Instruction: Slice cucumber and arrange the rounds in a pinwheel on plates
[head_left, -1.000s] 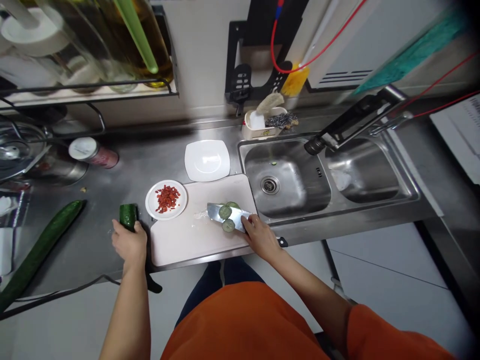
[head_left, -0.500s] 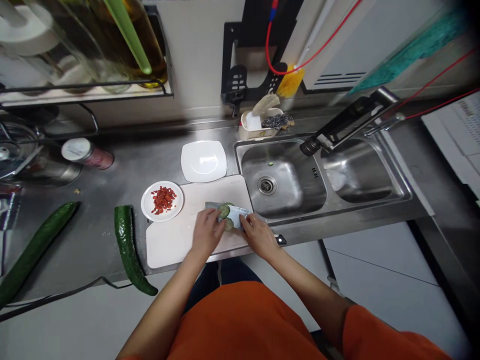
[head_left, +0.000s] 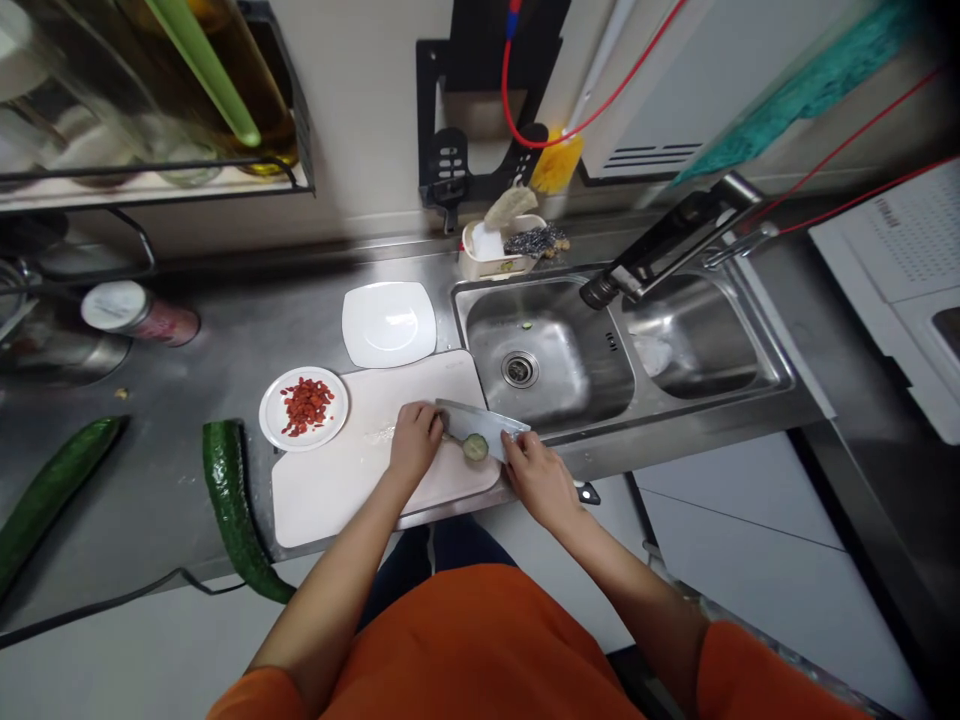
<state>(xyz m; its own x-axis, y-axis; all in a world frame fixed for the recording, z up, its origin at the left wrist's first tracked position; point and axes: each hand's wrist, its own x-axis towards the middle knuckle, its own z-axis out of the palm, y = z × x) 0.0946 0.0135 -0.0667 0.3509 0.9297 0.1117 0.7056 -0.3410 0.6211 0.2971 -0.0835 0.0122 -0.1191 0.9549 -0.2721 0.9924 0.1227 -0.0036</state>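
Observation:
My right hand is closed on a kitchen knife, whose broad blade lies over the right end of the white cutting board. Its dark handle end sticks out past my palm. A round pale-green cucumber slice rests at the blade's near side. My left hand is closed, fingertips bent down by the far left end of the blade; what they pinch, if anything, is hidden. Wet traces mark the board just left of that hand.
A bare white square plate sits behind the board. Small red pieces lie on a round plate at the board's left corner. A cut cucumber and a longer one lie further left. The double sink is at the right.
My left hand has moved from the cucumber slices to the blade's far left end. Several slices showed by the blade before; one shows plainly now. The view has shifted slightly to the right.

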